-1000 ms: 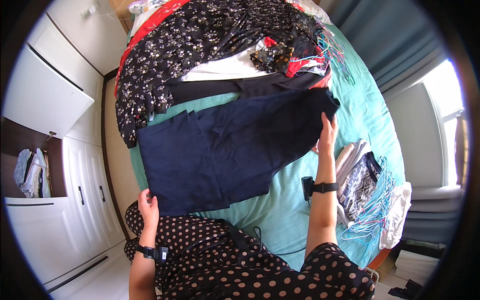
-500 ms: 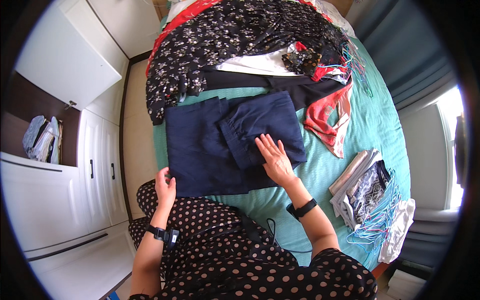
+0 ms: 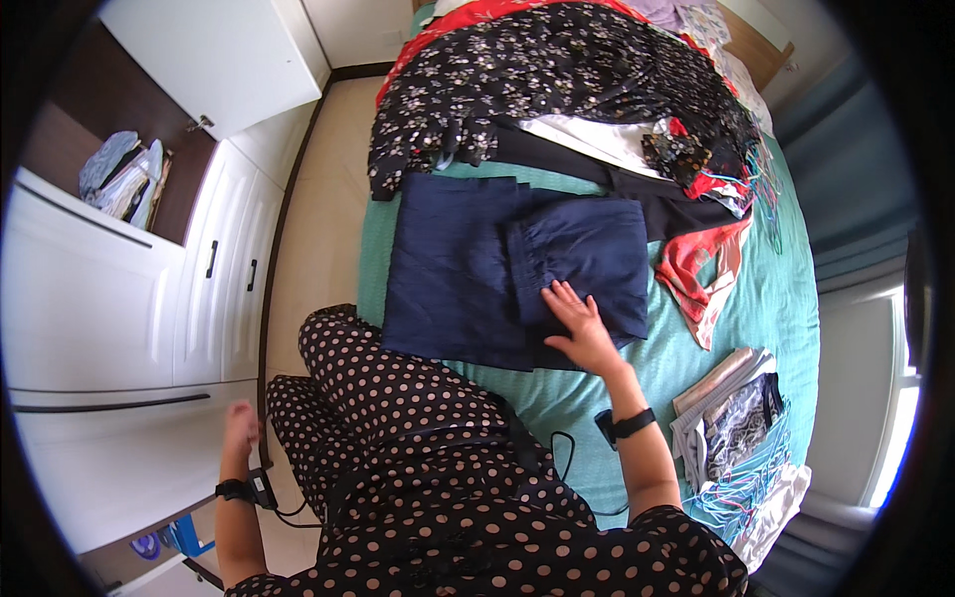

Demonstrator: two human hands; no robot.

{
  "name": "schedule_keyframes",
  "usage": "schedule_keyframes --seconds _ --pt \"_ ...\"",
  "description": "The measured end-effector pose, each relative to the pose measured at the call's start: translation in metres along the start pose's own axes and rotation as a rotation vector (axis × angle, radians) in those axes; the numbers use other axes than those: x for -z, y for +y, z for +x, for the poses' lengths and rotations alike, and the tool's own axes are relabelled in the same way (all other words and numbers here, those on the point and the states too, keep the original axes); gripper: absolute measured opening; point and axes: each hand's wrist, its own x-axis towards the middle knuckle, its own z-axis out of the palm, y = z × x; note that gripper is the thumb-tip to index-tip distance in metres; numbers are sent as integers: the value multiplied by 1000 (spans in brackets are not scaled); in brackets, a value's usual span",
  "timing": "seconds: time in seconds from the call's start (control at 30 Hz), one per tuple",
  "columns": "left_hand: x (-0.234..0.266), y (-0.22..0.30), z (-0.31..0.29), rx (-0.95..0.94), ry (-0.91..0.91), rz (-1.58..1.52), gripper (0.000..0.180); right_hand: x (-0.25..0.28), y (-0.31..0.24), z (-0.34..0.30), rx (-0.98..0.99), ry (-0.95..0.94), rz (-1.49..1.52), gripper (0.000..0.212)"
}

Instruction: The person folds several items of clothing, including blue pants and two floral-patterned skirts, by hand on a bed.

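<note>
Roughly halfway, I'd judge: navy garment [image 3: 517,274] lies on the teal bedspread [image 3: 786,298], right part already folded over toward centre, more folds and the pile left. Right hand [image 3: 580,323] rests flat on the fold, fingers spread, gripping nothing. Left hand [image 3: 239,426] hangs at 8 o'clock beside the white wardrobe [image 3: 109,328], blurred, fingers hard to read (can't tell). Floral dress [image 3: 557,80] heaped at 12 o'clock, folded stack [image 3: 731,418] at 4 o'clock partly cut off, garment type unclear

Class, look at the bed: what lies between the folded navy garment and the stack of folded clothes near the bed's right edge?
In the head view, only bare teal bedsheet separates the navy garment from the folded stack.
</note>
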Motion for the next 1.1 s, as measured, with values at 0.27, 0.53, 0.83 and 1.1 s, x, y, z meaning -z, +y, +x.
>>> schedule_keyframes --seconds 0.27,0.53,0.83,1.1 --pt "-54 -60 -94 773 -224 -145 56 16 110 -17 -425 645 141 43" --pt "-64 -16 -146 876 -682 78 69 15 144 -24 -728 590 82 55" --pt "-41 -104 -97 753 -578 -104 55 64 75 9 -541 416 1166 39" --pt "-29 67 -9 -125 -233 -219 24 47 -77 107 -181 359 494 51"
